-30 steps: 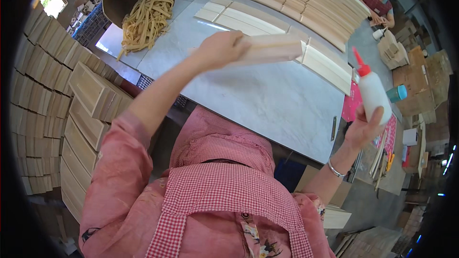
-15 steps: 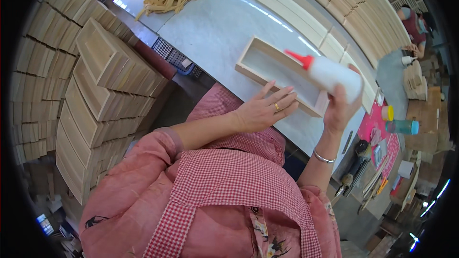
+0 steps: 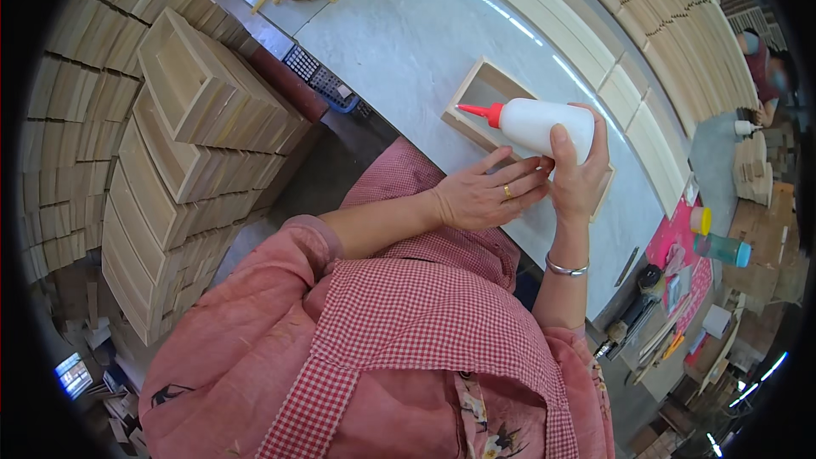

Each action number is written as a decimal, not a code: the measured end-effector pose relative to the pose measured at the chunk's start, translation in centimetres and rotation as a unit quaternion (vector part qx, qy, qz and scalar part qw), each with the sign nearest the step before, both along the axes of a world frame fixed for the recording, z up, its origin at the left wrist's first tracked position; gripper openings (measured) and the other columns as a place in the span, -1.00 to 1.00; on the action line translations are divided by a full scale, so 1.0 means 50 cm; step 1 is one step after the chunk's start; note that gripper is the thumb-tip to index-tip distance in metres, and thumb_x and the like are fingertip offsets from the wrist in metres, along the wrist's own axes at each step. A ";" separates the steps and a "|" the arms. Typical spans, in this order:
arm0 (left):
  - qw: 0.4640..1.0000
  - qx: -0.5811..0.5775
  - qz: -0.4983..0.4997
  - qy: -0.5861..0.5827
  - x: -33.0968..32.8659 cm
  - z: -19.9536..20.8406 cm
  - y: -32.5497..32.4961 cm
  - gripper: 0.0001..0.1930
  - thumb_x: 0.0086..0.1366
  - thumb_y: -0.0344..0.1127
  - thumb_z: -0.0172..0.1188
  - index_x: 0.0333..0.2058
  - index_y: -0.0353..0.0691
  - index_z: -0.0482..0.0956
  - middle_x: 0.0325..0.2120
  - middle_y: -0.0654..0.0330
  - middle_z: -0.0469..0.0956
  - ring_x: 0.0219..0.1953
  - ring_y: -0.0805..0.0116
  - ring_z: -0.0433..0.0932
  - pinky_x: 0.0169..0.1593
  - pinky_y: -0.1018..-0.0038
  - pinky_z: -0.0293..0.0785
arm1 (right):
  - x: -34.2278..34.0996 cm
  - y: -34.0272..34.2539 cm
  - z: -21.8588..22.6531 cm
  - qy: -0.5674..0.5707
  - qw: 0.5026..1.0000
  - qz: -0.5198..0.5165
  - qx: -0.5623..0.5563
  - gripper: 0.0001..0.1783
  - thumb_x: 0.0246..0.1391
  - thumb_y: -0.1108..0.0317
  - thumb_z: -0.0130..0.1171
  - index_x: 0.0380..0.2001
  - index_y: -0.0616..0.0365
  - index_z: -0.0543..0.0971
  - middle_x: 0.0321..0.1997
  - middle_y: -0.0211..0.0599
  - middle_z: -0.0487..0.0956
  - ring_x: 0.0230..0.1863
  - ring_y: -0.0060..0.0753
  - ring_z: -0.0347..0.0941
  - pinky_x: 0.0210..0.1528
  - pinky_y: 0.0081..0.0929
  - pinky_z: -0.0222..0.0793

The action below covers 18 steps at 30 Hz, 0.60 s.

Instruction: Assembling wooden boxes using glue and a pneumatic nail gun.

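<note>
Bottle point(image 3: 561, 127) on its side in midair, red nozzle point(image 3: 483, 113) to the left, appears above a wooden frame point(image 3: 467, 129) that lies aslant on a marbled desk point(image 3: 399, 59), near the front edge. Too hard a squeeze could push the contents out in a blob, and a nozzle off line could drip on the desk rather than the wood; how high the tip stands over the frame cannot be told. The frame could also skid or turn if the bottle knocks its wall, since the left grip point(image 3: 486, 193) does not wrap around it. That grip is spread, back upward, a gold ring point(image 3: 507, 191) showing, fingers stretched across the frame's near side with their tips just beside the right; whether they press the wood is unclear. Crowding is a further hazard: with both so close, a twist of the bottle could bump the fingers. The right grip point(image 3: 582, 174) is closed about the bottle's base end, thumb along the near face, fingers wrapping behind. Its forearm rises almost straight, a silver bangle point(image 3: 567, 269) at the wrist, which looks barely bent. The left forearm leaves its pink sleeve point(image 3: 280, 263) and crosses the lap at a shallow slant.
</note>
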<state>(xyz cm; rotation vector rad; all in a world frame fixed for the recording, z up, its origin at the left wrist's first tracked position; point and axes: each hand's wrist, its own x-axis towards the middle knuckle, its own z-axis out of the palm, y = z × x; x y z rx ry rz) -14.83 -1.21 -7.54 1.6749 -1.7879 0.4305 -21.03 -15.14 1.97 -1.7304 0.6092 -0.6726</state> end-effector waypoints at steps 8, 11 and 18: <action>1.000 -0.025 0.006 -0.007 -0.001 -0.003 -0.003 -0.50 0.33 -0.26 0.10 0.25 -0.19 0.46 0.31 0.11 0.37 0.37 0.19 0.34 0.44 0.11 0.12 | 0.015 0.004 -0.002 -0.009 0.999 0.031 -0.020 -0.48 0.06 0.37 0.31 0.10 0.13 0.43 -0.08 -0.16 0.53 -0.18 -0.32 0.49 -0.18 -0.48 0.49; 0.999 -0.029 0.009 -0.011 0.000 -0.003 -0.002 -0.50 0.33 -0.26 0.10 0.24 -0.19 0.46 0.31 0.11 0.37 0.37 0.19 0.34 0.44 0.11 0.12 | 0.019 0.003 0.001 -0.015 0.999 0.032 -0.031 -0.47 0.05 0.37 0.32 0.10 0.12 0.42 -0.08 -0.16 0.53 -0.17 -0.32 0.48 -0.17 -0.47 0.49; 0.999 -0.027 0.016 -0.012 -0.004 -0.009 -0.003 -0.49 0.33 -0.26 0.10 0.25 -0.19 0.46 0.31 0.12 0.37 0.38 0.20 0.32 0.44 0.12 0.13 | 0.037 -0.007 0.001 -0.026 0.997 0.012 -0.068 -0.44 0.04 0.39 0.33 0.12 0.12 0.41 -0.03 -0.18 0.52 -0.11 -0.30 0.48 -0.07 -0.42 0.49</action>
